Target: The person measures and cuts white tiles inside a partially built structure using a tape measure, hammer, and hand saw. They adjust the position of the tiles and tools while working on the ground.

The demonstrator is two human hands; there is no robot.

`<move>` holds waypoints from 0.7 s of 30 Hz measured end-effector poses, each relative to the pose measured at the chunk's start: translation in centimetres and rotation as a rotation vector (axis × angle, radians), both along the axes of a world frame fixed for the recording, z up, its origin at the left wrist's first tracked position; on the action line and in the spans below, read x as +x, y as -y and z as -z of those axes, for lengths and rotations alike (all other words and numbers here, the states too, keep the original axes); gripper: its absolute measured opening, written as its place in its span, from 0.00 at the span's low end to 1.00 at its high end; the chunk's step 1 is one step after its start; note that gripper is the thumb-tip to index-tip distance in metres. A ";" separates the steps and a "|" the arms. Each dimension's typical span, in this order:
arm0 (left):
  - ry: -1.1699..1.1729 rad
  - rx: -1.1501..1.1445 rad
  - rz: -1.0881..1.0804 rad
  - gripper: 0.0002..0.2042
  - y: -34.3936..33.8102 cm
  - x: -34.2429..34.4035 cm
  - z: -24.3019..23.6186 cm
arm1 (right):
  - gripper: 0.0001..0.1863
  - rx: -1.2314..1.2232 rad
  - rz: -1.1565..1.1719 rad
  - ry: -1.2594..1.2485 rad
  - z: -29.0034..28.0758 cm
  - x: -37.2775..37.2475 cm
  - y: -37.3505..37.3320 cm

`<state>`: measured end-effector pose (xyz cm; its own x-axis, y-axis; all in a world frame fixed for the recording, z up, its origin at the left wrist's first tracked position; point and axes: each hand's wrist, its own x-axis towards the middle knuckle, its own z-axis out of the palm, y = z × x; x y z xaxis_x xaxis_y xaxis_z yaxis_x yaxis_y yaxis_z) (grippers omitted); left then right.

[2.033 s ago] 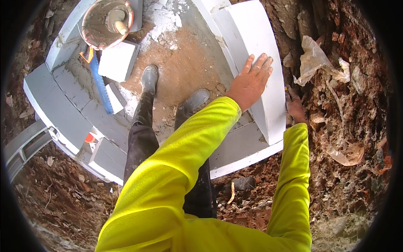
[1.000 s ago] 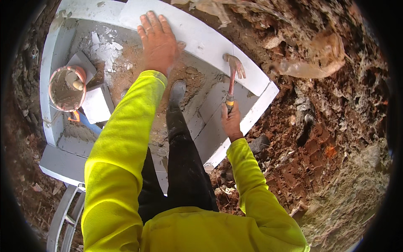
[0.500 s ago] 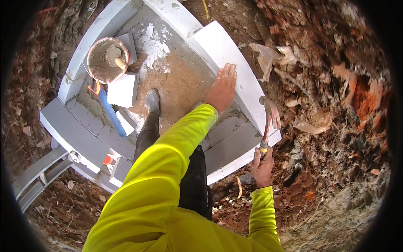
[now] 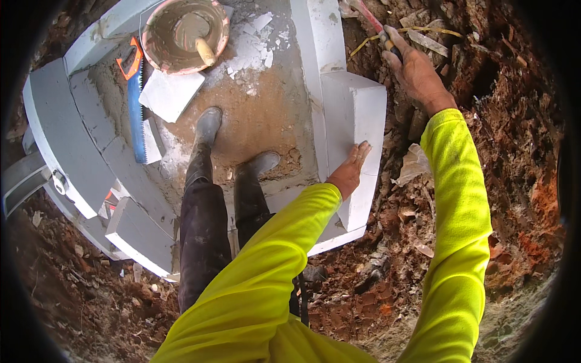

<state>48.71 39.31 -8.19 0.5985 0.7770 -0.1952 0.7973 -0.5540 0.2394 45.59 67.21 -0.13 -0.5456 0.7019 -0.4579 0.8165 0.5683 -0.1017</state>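
Note:
My left hand [image 4: 351, 173] lies flat with fingers stretched out on a pale, light-grey block [image 4: 368, 112] that tops the right-hand wall. Beyond that block's far end, on the right, my right hand [image 4: 417, 74] is closed around the handle of a claw hammer [image 4: 368, 17]. The hammer's head is partly cut off by the view's dark rim. It is held out over the soil, apart from the block. Past the block, the lower wall [image 4: 324, 36] runs away from me along the same side.
A mortar bucket [image 4: 158, 51] with a wooden-handled trowel [image 4: 204, 51] stands far left. Nearby lie a white block offcut [image 4: 171, 94] and a blue handsaw [image 4: 135, 115] with an orange handle. A metal ladder [image 4: 24, 181] leans at left. Rough earth [image 4: 514, 151] surrounds the walls.
My right hand has carried the hammer from the block's near end to beyond its far end. My left hand remains on the block, fingers pointing more to the right. The view has shifted.

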 end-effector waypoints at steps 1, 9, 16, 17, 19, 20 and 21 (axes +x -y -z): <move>0.003 0.008 -0.010 0.24 0.2 0.1 0.4 | 0.27 -0.143 0.013 0.156 0.0 -0.8 0.2; 0.054 0.018 -0.043 0.22 0.1 -0.3 0.2 | 0.26 -0.219 -0.131 0.085 1.2 0.1 -1.9; 0.052 0.026 -0.035 0.21 -0.2 0.2 0.5 | 0.28 -0.583 0.029 0.650 -1.7 -2.9 -0.8; 0.057 0.037 -0.032 0.21 -0.3 0.1 0.5 | 0.28 -0.537 0.030 0.536 -1.8 -2.5 -1.2; 0.053 0.016 -0.013 0.22 0.3 -0.4 0.2 | 0.28 -0.470 0.038 0.300 -1.9 -1.8 -0.2; 0.047 -0.004 0.002 0.22 0.1 -0.5 0.4 | 0.28 -0.393 0.035 0.234 -2.3 -1.5 -0.1; 0.034 -0.027 0.014 0.22 -0.1 -0.8 0.5 | 0.29 -0.385 0.010 0.268 -2.7 -1.9 -0.1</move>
<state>47.87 39.41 -8.65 0.6159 0.7634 -0.1949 0.7807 -0.5581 0.2811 43.68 67.28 2.62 -0.3666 0.4575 -0.8101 0.8479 0.5227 -0.0886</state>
